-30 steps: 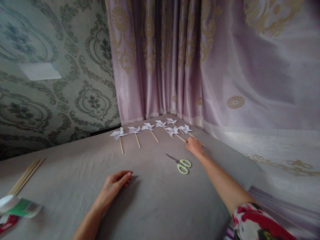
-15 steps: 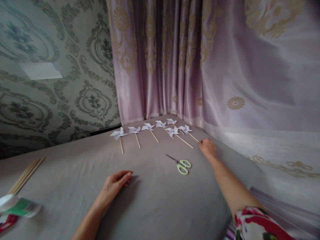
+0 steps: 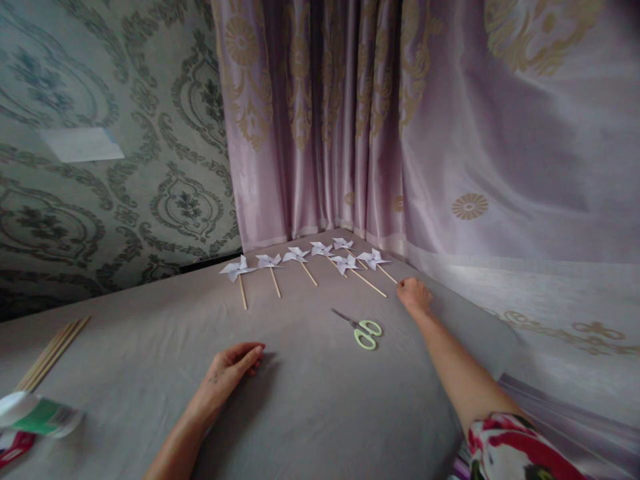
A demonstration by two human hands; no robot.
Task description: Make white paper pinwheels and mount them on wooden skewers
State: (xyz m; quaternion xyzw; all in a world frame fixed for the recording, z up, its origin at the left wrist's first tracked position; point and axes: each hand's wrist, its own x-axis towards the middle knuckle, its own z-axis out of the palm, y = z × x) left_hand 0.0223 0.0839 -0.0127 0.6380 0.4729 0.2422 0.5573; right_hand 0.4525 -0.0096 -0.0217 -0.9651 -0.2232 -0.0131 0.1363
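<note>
My right hand (image 3: pixel 415 295) pinches the lower end of a wooden stick, which belongs to a white paper pinwheel (image 3: pixel 373 259) lying on the grey cloth surface (image 3: pixel 310 393). To its left, several more pinwheels, among them a neighbouring pinwheel (image 3: pixel 346 265) and a leftmost pinwheel (image 3: pixel 237 268), are laid out with their sticks pointing toward me. Nearer to me, my left hand (image 3: pixel 235 365) hovers or rests over the cloth, fingers curled together, with nothing visible in them. Between my hands lie scissors (image 3: pixel 367 333) with light green handles, blades nearly closed.
At the left edge is a bundle of wooden sticks (image 3: pixel 57 353). A white bottle with a green label (image 3: pixel 40 413) lies on its side there, by a red object (image 3: pixel 17 448) cut off by the frame. Lilac curtains (image 3: pixel 310 133) and a patterned wall (image 3: pixel 125 167) border the surface.
The head of the pinwheel in my right hand has shifted or turned slightly to the right. Both hands and everything else stay practically where they were.
</note>
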